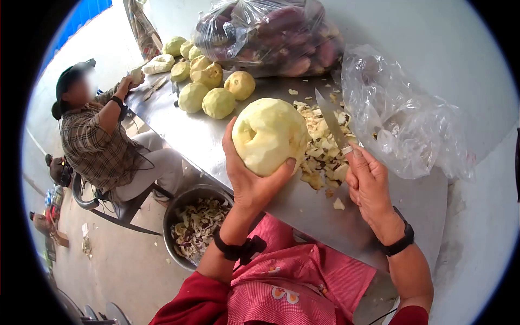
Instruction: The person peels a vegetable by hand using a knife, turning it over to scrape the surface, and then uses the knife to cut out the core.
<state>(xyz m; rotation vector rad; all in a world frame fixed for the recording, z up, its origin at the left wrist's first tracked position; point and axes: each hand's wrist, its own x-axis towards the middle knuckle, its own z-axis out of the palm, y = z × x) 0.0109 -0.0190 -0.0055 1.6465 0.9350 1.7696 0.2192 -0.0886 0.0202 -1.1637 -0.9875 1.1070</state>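
Observation:
My left hand point(253, 181) is wrapped round the underside of a large peeled, pale yellow-green round vegetable point(269, 135), which has a hollow cut into its upper left side. Its exact kind I cannot make out. In my right hand point(368, 181) is a knife point(331, 120), gripped by the handle with the blade pointing up and away, apart from the vegetable. Under and beside the blade lies a heap of peel scraps point(319, 146) on the metal table point(303, 211). More peeled round vegetables point(219, 103) stand beyond my left hand.
A clear bag of purplish vegetables point(281, 46) sits at the back. Crumpled clear plastic point(403, 119) lies at right by the wall. Below the table's left edge stands a metal basin point(172, 238) of scraps. A seated person point(95, 130) holds a pale piece at the far left.

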